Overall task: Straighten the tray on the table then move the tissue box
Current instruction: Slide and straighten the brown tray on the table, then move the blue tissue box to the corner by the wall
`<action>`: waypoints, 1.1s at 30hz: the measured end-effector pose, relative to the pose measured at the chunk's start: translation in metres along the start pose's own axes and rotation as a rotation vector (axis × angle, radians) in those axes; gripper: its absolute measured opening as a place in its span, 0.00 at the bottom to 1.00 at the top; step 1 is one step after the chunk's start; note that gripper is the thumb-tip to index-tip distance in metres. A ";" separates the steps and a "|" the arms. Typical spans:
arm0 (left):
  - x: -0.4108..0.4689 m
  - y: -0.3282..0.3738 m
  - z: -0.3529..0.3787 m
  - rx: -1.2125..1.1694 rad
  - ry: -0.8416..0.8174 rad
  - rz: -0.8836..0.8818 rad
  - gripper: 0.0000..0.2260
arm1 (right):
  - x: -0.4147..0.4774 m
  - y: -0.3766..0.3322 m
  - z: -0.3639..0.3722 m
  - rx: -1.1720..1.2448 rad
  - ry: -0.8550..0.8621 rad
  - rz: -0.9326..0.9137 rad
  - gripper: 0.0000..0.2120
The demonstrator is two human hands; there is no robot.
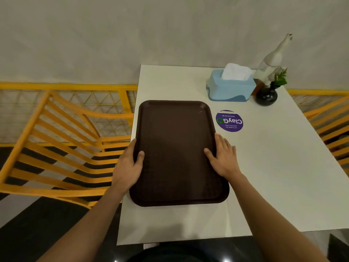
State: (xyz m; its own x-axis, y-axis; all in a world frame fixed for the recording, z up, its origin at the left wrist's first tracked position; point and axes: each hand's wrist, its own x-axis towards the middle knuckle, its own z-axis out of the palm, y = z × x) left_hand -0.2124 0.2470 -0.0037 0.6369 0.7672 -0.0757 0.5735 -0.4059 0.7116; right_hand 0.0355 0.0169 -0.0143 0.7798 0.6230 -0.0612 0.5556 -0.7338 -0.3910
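Note:
A dark brown tray [175,144] lies flat on the white table [273,176], along the table's left edge, its long sides running away from me. My left hand [128,165] grips the tray's left rim, thumb on top. My right hand [223,157] holds the right rim, thumb inside the tray and fingers flat on the table beside it. A light blue tissue box [230,88] with white tissue sticking out stands behind the tray to the right, apart from it.
A round purple sticker [229,121] sits on the table right of the tray. A dark vase with a green sprig [267,95] and a clear bottle [272,61] stand beside the tissue box. Yellow chairs [62,140] flank the table on both sides.

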 end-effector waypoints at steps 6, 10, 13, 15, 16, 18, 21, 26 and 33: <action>0.008 0.018 -0.013 0.008 0.057 0.082 0.28 | 0.003 0.010 -0.022 0.333 0.147 0.139 0.37; 0.032 0.059 -0.004 0.047 0.059 0.209 0.25 | 0.018 0.020 -0.040 0.357 0.190 0.190 0.34; 0.057 0.095 0.017 0.020 0.027 0.262 0.24 | 0.037 0.030 -0.055 0.349 0.215 0.189 0.32; 0.072 0.120 0.035 0.002 0.017 0.292 0.24 | 0.055 0.038 -0.066 0.337 0.222 0.162 0.31; 0.080 0.132 0.044 0.002 0.018 0.309 0.24 | 0.064 0.042 -0.071 0.334 0.222 0.146 0.32; 0.096 0.157 0.064 0.014 0.020 0.344 0.24 | 0.085 0.053 -0.081 0.325 0.215 0.119 0.33; 0.122 0.193 0.098 -0.002 0.031 0.368 0.25 | 0.119 0.073 -0.096 0.324 0.215 0.103 0.35; 0.165 0.241 0.149 -0.075 0.023 0.281 0.37 | 0.180 0.102 -0.117 0.365 0.274 0.028 0.36; 0.210 0.277 0.199 -0.114 0.014 0.193 0.47 | 0.235 0.135 -0.114 0.470 0.235 0.000 0.43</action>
State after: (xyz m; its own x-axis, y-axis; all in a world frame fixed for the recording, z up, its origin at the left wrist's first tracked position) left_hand 0.1830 0.1966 0.0382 0.7211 0.6883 0.0786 0.3798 -0.4876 0.7861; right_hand 0.3270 0.0331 0.0234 0.8535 0.5058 0.1249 0.4080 -0.4998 -0.7640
